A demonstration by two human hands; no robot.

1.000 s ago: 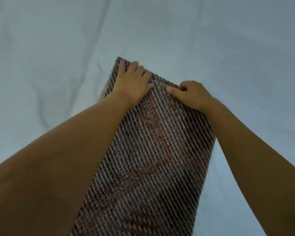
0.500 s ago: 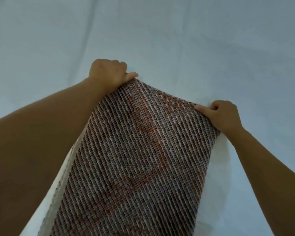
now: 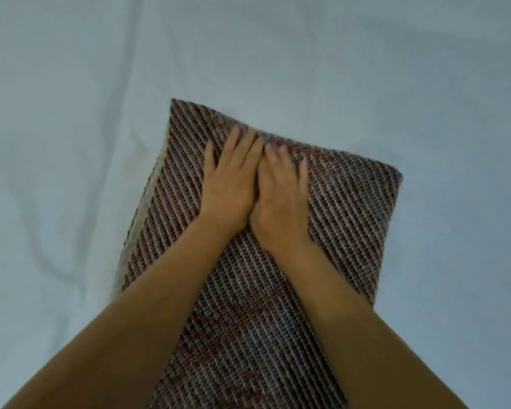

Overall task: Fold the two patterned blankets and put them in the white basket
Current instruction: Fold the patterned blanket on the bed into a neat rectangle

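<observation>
One patterned blanket [image 3: 348, 219], woven in brown, rust and grey diagonal stripes, lies as a folded strip on the pale sheet, running from the bottom edge up to mid-frame. My left hand [image 3: 227, 184] and my right hand [image 3: 281, 190] lie flat side by side on its far part, fingers straight, pressing down. A pale underside shows along the blanket's left edge. The second blanket and the white basket are out of view.
A pale blue-grey bed sheet [image 3: 71, 143] with soft wrinkles fills the view around the blanket on all sides.
Half a second ago each hand pinched a far corner of the blanket, held apart and lifted. Now the blanket lies down and both hands press flat together at its middle.
</observation>
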